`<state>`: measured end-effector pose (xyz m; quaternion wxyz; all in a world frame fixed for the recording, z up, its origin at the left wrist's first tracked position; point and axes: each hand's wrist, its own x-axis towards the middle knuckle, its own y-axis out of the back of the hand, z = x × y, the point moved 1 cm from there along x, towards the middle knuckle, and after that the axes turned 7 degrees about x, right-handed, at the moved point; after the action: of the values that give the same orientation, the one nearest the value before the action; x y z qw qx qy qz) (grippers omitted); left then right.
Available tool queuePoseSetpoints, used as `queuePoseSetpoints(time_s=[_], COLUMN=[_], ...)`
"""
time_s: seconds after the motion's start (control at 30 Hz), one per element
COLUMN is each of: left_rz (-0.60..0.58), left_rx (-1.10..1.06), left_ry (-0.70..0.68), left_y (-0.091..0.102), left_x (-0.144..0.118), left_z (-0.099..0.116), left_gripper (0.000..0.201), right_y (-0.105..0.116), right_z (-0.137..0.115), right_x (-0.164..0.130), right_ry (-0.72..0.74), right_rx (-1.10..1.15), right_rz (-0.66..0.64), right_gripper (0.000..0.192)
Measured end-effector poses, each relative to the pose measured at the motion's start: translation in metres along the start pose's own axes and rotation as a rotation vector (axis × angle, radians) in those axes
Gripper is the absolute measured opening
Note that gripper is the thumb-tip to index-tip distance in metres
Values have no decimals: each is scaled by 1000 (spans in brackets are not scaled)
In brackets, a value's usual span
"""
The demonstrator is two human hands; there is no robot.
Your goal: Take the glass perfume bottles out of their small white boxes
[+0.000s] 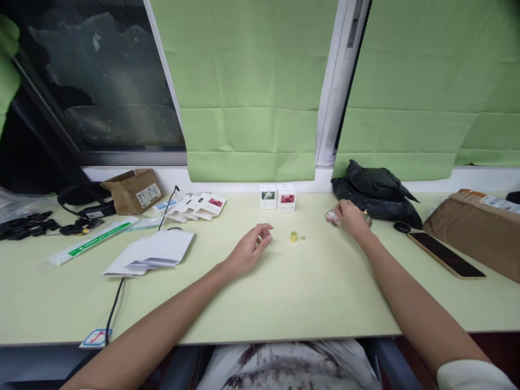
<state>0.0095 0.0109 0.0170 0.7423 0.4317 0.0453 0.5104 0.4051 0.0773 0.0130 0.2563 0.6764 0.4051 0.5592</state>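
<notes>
My right hand (352, 218) is lowered to the table at the right, its fingers closed on a small shiny pink-and-white thing (332, 218), mostly covered by the fingers. A bit of gold (368, 218) shows on the other side of this hand; I cannot tell whether it belongs to the same thing. My left hand (248, 250) rests on the table near the middle, fingers loosely bent and apart from the thumb, holding nothing. Just right of it stand a small yellow-gold cap (293, 236) and a tiny gold ring-like piece (303, 238).
Two small white boxes (277, 198) with flower pictures stand by the window. Black plastic bags (377, 197), a phone (447, 255) and a brown parcel (479, 230) lie right. White papers (152, 252), flat cards (199, 207), a cable (116, 303) and an open carton (136, 192) are left.
</notes>
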Motion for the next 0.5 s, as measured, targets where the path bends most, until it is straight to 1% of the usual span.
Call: queuePoseSetpoints(time_s=[0.33,0.43,0.5], left_rz=[-13,-15,-15], left_rx=[10,9,7], left_ry=[-8,-10,-9], left_y=[0,0,0], left_x=[1,1,1], left_z=[0,-1,-1], left_gripper=[36,37,37], right_y=[-6,-3,2], right_z=[4,3,-2], right_x=[0,1,1], right_ry=[11,7,24], right_rx=[3,10,29], right_rz=[43,48,88], right_gripper=[23,23,24])
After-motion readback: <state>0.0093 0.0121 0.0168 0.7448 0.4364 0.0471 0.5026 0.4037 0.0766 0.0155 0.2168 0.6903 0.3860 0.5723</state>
